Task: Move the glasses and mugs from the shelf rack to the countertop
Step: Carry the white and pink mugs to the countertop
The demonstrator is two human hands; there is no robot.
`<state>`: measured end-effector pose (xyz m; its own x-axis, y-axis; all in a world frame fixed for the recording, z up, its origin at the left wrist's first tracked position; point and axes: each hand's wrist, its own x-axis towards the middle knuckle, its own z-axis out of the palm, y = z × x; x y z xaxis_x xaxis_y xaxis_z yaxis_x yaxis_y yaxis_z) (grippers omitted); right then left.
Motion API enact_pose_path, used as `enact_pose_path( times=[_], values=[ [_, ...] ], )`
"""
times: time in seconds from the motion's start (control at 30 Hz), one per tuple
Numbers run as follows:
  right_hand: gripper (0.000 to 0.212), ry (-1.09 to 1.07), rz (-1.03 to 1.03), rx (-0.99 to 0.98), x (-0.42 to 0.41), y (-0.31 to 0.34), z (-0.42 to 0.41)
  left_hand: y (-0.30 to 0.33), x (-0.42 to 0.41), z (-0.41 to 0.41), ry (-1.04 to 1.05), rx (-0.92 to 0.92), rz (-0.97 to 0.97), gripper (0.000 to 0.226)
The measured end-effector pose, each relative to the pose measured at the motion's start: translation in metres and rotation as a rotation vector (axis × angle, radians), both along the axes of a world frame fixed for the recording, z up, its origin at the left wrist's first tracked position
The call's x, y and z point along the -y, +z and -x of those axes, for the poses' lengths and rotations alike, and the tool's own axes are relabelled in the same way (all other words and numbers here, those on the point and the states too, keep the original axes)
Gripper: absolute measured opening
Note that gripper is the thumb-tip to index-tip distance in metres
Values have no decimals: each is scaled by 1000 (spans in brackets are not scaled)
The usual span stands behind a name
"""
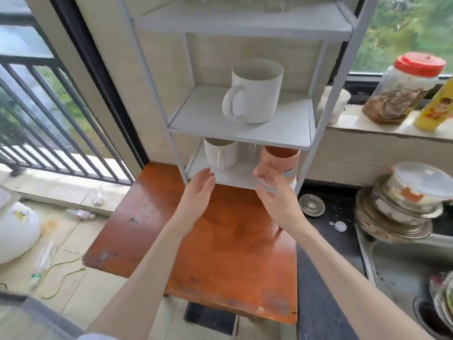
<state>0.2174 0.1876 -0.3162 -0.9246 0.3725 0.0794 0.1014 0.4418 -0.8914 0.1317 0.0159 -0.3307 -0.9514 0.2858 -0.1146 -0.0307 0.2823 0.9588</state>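
Note:
A white shelf rack (241, 136) stands on an orange-brown wooden table (220, 241). A large white mug (255, 92) sits upright on the middle shelf, handle to the left. On the lowest shelf stand a smaller white mug (220, 153), a clear glass (248, 153) and a pink-orange cup (282, 160). My left hand (199, 192) is open, palm facing right, just in front of the lowest shelf and below the small white mug. My right hand (274, 195) is open too, its fingertips touching or nearly touching the pink-orange cup; I cannot tell which.
To the right runs a dark countertop (318, 231) with a small metal dish (311, 204), a sink (402, 266) and stacked dirty dishes (404, 202). A red-lidded jar (402, 89) and a yellow bottle (434, 106) stand on the window sill. Balcony railing at left.

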Motion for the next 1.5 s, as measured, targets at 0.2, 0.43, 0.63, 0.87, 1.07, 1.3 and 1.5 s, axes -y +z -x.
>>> enact_pose_path(
  times=[0.2,0.43,0.63,0.87,1.07,1.3,1.5],
  values=[
    [17,-128,195,-19,2,-7,21,-7,-18,35,-58,84,-56,43],
    [27,-339,469,-104,13,-7,38,0,-32,52,-82,44,-104,18],
    [21,-466,569,-127,22,-12,46,-2,-34,56,-128,98,-161,11],
    [7,-652,576,-162,33,-13,35,-6,-19,49,-131,113,-134,31],
    [12,-744,443,-142,45,-16,17,-5,-3,34,-68,119,-164,36],
    [17,-726,367,-177,63,-17,-27,1,23,1,-32,120,-175,40],
    [14,-728,316,-202,64,-18,-112,9,30,-60,-135,40,-133,26]
  ],
)
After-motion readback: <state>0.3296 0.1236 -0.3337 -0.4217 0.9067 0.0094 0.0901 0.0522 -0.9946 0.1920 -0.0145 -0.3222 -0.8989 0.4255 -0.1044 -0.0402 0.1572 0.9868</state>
